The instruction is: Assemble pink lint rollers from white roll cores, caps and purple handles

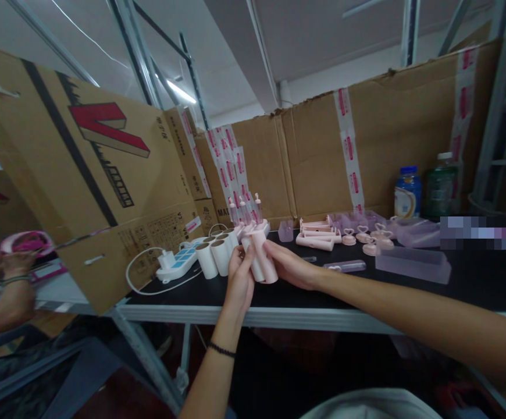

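Note:
My left hand point(241, 278) is closed around a white tube point(256, 266), with the thumb lying along its side. Right beside it, touching or nearly touching, is a pale pink tube point(264, 256), gripped from the right by the fingers of my right hand point(290, 265). Both tubes are tilted, slightly above the black tabletop. Directly behind them stand several small pink-tipped pieces point(258, 206) on a light base that the tubes partly hide. Several white cylinders point(207, 260) stand upright to the left of my left hand.
A white power strip point(178, 262) with a cable lies on the left. To the right are pink tubular parts point(318, 240), heart-topped pink discs point(371, 244) and translucent purple trays point(412, 265). Two bottles point(407, 192) stand behind. Cardboard walls point(314, 157) enclose the table; another person's arm point(15, 288) shows far left.

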The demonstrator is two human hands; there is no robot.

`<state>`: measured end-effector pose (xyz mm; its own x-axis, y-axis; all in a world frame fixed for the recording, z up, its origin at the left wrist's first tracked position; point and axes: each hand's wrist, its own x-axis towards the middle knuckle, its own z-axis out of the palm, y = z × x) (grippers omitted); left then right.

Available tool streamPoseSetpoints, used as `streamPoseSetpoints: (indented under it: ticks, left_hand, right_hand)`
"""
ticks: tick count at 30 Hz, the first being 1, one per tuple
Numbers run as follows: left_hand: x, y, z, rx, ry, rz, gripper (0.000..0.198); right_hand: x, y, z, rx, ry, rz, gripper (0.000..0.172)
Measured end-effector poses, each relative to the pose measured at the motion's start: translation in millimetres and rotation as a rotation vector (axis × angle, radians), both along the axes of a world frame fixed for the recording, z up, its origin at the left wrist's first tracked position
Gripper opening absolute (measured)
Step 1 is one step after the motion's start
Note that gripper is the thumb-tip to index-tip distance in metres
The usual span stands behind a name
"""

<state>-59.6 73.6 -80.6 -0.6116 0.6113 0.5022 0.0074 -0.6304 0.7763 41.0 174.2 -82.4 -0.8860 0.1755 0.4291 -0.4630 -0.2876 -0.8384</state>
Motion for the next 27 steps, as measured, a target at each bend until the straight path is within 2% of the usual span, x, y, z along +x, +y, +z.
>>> streamPoseSetpoints:
  ticks: [12,27]
  left_hand:
    - [-1.2,0.1,-1.5,0.031,-0.002,-0.009,0.047]
    - [0.5,-1.4,-0.2,0.033,0.034,-0.032,0.043]
  right_hand:
    - [1.9,-2.3,-0.8,0.037,-0.025,0.041,0.051]
    - [2.8,-1.1,1.0,0.029,-0.029,0.010,0.042]
